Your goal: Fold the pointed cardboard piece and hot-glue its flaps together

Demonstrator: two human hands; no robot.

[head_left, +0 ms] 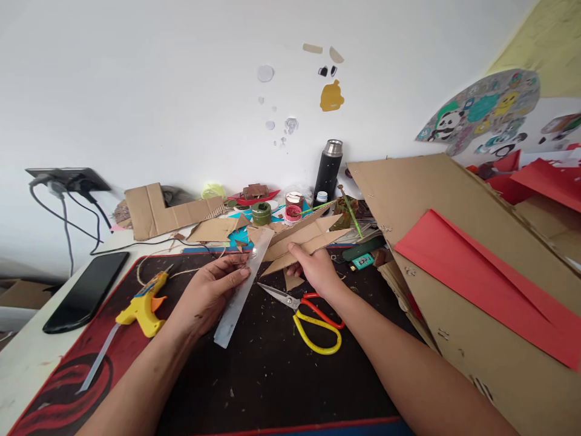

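Between the thumb and fingers of my left hand (222, 281) is a translucent ruler (242, 290), tilted with its upper end pointing away to the right. My right hand (313, 266) grips a cut piece of brown cardboard (304, 242) with pointed ends, thumb on top and fingers beneath. The ruler's far end lies close to the cardboard's left edge; whether they touch I cannot tell. Below my right hand, scissors (313, 312) with one red and one yellow handle rest on the dark mat (272, 387), their blades slightly apart.
A yellow glue gun (145, 306) with a glue stick lies left, beside a black phone (88, 290). Paint jars (261, 213), cardboard scraps (213, 229) and a black flask (327, 172) line the wall. Large cardboard (408, 200) with folded red paper (481, 272) leans at right.
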